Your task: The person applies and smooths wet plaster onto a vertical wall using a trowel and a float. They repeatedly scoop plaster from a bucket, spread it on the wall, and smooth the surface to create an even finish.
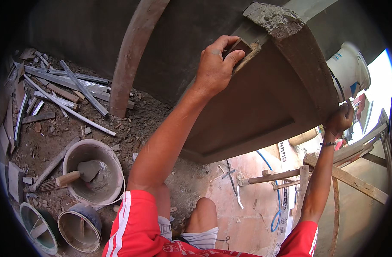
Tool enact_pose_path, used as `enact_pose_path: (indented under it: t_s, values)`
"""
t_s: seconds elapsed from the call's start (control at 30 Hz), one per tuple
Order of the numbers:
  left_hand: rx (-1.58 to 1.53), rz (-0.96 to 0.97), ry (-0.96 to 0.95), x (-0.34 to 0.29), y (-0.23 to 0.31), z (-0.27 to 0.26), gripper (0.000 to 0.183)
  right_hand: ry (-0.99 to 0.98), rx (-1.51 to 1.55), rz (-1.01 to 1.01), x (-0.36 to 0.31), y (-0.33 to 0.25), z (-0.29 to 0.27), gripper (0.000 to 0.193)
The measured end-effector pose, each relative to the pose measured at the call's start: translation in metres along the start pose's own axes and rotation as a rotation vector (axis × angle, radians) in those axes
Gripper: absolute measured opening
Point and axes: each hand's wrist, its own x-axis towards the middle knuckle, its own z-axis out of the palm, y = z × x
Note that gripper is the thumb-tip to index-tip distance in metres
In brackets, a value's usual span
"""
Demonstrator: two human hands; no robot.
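My left hand (216, 64) is closed round a small wooden block (239, 49) at the top edge of the grey plastered panel (243, 115). Beside it, a lump of wet mortar (275, 20) sits on the end of the curved plastered edge (305, 64). At the other end of that edge is my right hand (341, 119), its fingers curled closed; what they grip is hidden. Just above this hand stands a white bucket (348, 70), tilted in the view.
At lower left, a mortar tub (114, 165) holds a trowel (89, 170); a green bucket (26, 210) and a dark bucket (97, 220) stand nearby. Metal strips and wood scraps (71, 83) litter the ground. Wooden poles (354, 177) cross at right; a blue hose (278, 205) lies below.
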Motion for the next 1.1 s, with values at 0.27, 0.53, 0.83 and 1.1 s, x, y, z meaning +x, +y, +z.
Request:
enact_pose_path:
  t_s: [0.27,0.53,0.83,1.1]
  values:
    - [0.082,-0.125,0.097,0.011,-0.047,-0.023,0.028,-0.013,-0.019,0.020,0.005,0.004,0.003,0.034]
    - [0.207,-0.038,0.025,0.013,-0.016,-0.004,0.031,-0.042,0.011,0.018,0.005,0.013,-0.001,0.034]
    - [0.253,0.049,0.474,-0.059,0.014,0.009,0.030,-0.055,0.010,0.104,-0.001,-0.002,-0.006,0.031]
    - [0.633,0.314,0.502,-0.076,0.000,0.050,0.034,0.073,0.069,0.012,-0.007,-0.011,0.008,0.027]
